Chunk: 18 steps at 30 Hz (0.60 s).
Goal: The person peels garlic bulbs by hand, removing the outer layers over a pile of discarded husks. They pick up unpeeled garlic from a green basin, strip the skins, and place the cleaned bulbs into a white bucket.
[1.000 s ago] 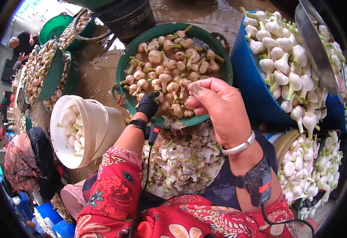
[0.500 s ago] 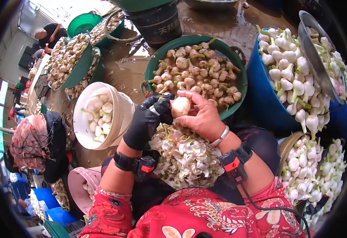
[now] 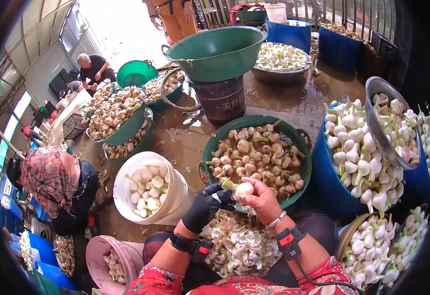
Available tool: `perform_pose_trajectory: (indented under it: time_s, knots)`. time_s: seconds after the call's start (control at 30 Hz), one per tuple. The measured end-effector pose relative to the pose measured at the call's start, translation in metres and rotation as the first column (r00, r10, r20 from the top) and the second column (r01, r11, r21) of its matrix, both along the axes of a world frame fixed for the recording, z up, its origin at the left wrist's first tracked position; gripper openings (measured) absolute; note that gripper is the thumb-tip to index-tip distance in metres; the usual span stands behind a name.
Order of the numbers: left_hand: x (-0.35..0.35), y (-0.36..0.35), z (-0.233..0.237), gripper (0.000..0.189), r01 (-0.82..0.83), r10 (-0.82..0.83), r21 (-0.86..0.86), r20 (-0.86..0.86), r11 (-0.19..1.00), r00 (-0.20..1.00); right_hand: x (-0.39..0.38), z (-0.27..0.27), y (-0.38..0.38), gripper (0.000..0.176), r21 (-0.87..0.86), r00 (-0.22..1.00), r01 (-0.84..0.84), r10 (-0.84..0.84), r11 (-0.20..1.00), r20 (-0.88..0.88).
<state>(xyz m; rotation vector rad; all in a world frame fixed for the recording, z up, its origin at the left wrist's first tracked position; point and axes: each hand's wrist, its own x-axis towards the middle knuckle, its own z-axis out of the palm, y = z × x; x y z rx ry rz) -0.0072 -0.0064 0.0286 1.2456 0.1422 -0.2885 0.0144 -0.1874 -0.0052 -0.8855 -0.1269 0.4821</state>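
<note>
A garlic bulb (image 3: pixel 244 190), white with a short green stem, is held between both hands in front of my chest. My left hand (image 3: pixel 204 209), in a black glove with a light band on one finger, is closed at the stem side. My bare right hand (image 3: pixel 265 202) grips the bulb's other side with thumb and fingers. Whether the left fingers also hold a small tool is hidden. Beneath the hands lies a heap of peeled garlic skins (image 3: pixel 239 246). Just beyond them stands a green tub (image 3: pixel 305 169) of unpeeled garlic in brownish water.
To the left are a white bucket (image 3: pixel 120 184) of peeled bulbs and a pink bucket (image 3: pixel 93 255). A blue barrel (image 3: pixel 323 162) heaped with peeled garlic stands at right. Ahead, a green basin (image 3: pixel 215 54) sits on a black bucket (image 3: pixel 220 101). Co-workers sit at left.
The view has tilted up, so the hands and tubs appear lower. The bulb has turned between my hands, now showing its green stem and a whiter surface.
</note>
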Motion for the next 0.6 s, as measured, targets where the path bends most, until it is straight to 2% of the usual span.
perform_pose_trajectory:
  time_s: [0.07,0.2,0.23,0.27,0.3,0.33,0.37,0.4,0.43,0.47,0.5,0.53,0.6]
  knots:
    - [-0.002,-0.003,0.000,0.029,-0.015,0.013,-0.057,-0.029,0.998,1.000,-0.003,0.002,0.000,0.053,-0.135,0.991,0.061,-0.044,0.989,0.129]
    - [0.000,-0.003,-0.002,0.033,0.048,-0.048,-0.014,-0.035,0.999,0.998,-0.005,-0.009,0.002,0.052,-0.156,0.987,0.057,-0.033,0.986,0.155]
    - [0.001,-0.002,-0.007,0.031,0.045,-0.044,0.008,-0.016,0.999,0.999,-0.007,-0.008,0.004,0.054,-0.069,0.997,0.045,-0.041,0.997,0.063]
    - [0.001,0.000,-0.012,0.030,0.044,-0.044,0.029,-0.002,0.999,0.999,-0.010,-0.005,0.005,0.048,-0.044,0.999,0.052,-0.052,0.998,0.003]
    - [0.001,0.002,-0.012,0.022,0.038,-0.041,0.076,0.041,0.996,0.998,-0.007,-0.011,0.001,0.046,-0.002,0.996,-0.045,0.045,0.999,-0.081]
    - [0.002,0.004,-0.020,0.019,0.032,-0.064,0.268,0.109,0.963,0.992,-0.001,-0.017,-0.003,0.045,0.054,0.977,-0.135,0.142,0.989,-0.159]
    - [0.003,0.007,-0.027,0.021,-0.028,-0.153,0.538,0.290,0.842,0.945,0.001,-0.010,-0.008,0.039,0.078,0.928,-0.216,0.229,0.973,-0.294]
    - [0.003,0.009,-0.033,0.023,-0.145,-0.290,0.740,0.425,0.657,0.858,0.004,-0.004,-0.013,0.035,0.115,0.851,-0.295,0.316,0.949,-0.420]
    - [0.006,0.009,-0.036,0.026,-0.240,-0.377,0.787,0.508,0.568,0.775,0.007,-0.011,-0.014,0.036,0.229,0.782,-0.430,0.487,0.873,-0.390]
    - [0.009,0.009,-0.037,0.029,-0.347,-0.473,0.806,0.570,0.479,0.672,0.003,-0.013,-0.014,0.039,0.305,0.688,-0.498,0.584,0.812,-0.431]
    - [0.008,0.007,-0.036,0.042,-0.272,-0.463,0.801,0.545,0.533,0.699,-0.003,-0.015,-0.011,0.041,0.315,0.672,-0.499,0.590,0.807,-0.447]
    - [0.006,0.006,-0.035,0.042,-0.264,-0.457,0.801,0.539,0.537,0.708,-0.007,-0.017,-0.010,0.042,0.324,0.658,-0.502,0.597,0.802,-0.458]
    - [0.004,0.004,-0.034,0.046,-0.175,-0.363,0.756,0.487,0.631,0.795,-0.004,-0.017,-0.012,0.045,0.344,0.701,-0.478,0.587,0.808,-0.405]
